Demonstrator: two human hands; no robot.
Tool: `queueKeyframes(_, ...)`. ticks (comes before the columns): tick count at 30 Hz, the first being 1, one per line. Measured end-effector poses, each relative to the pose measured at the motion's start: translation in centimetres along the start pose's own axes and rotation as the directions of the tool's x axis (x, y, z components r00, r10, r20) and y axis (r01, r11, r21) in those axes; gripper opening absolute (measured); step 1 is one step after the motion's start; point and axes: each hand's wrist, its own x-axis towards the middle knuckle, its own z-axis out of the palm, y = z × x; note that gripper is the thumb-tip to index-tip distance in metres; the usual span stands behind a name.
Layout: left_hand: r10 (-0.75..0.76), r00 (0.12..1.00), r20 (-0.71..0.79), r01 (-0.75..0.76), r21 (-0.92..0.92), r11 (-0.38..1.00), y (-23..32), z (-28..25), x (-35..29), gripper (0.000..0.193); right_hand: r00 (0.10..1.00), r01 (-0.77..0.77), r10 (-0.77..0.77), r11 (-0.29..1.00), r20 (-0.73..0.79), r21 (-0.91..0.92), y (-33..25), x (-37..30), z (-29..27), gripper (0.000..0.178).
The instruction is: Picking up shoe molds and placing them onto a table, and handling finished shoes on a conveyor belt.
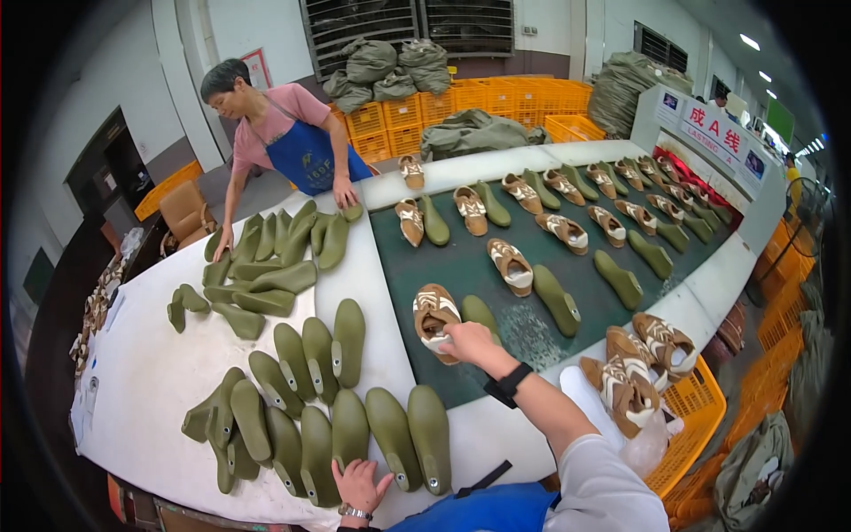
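My right hand [475,345] grips the heel opening of a brown and white sneaker [433,310], its fingers closed on the collar. The sneaker is over the near left corner of the dark green belt [523,355], beside a green shoe last [480,317]. My left hand [361,487] is at the near edge of the white table, fingers spread, by the lower end of a green last [349,426]. Several more lasts stand close together on both sides of it, among them the last [429,436] to its right.
Sneakers and lasts run in rows along the belt. An orange crate [696,408] and sneakers [631,368] are at the right. Across the white table [168,381], a co-worker in a blue apron [306,168] handles piled lasts [275,253]. Orange crates [403,124] and sacks [370,62] line the back.
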Motion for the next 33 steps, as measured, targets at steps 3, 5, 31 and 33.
queueKeyframes(3,-0.042,0.996,0.08,0.042,0.002,0.999,0.2,-0.4,0.3,0.04,0.997,-0.027,0.028,1.0,-0.065,0.006,3.2,6.4,4.2,0.03)
queueKeyframes(5,-0.033,0.998,0.048,0.031,0.023,0.999,0.4,-0.9,0.4,0.041,0.986,-0.159,0.162,0.986,-0.048,0.056,5.3,9.3,6.1,0.035)
queueKeyframes(31,-0.446,0.854,0.267,0.496,-0.676,0.545,-0.9,2.4,0.3,0.075,0.973,0.222,-0.229,0.939,-0.002,0.264,-8.8,-16.0,14.8,0.058)
queueKeyframes(33,-0.4,0.9,0.175,0.414,-0.631,0.656,0.9,3.0,-0.2,0.075,0.976,0.219,-0.213,0.952,-0.053,0.213,-9.1,-16.2,14.3,0.057)
